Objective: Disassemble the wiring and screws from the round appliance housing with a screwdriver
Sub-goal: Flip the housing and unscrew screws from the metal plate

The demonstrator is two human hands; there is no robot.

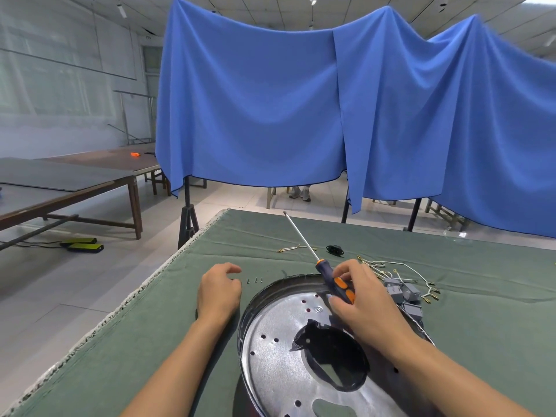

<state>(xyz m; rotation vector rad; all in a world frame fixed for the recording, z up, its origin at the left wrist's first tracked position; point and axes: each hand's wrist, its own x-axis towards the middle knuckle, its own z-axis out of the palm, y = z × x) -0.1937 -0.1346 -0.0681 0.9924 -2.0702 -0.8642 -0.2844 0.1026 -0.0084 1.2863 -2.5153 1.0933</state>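
The round metal housing (279, 341) lies on the green cloth in front of me, with a large dark opening in its middle. My right hand (364, 305) is over its far rim and grips the dark blue and orange handle of a long screwdriver (326, 272), whose shaft points away and to the left. My left hand (219, 291) hovers left of the housing with its fingers loosely curled, holding nothing. Three small screws (255, 280) lie on the cloth just right of its fingertips.
Removed white wires (400, 270) with terminals and grey connector blocks (403, 291) lie right of the housing. A short wire (293, 248) and a black socket part (334, 250) lie farther back. The table's left edge (126, 302) runs diagonally. Blue drapes (270, 100) hang beyond.
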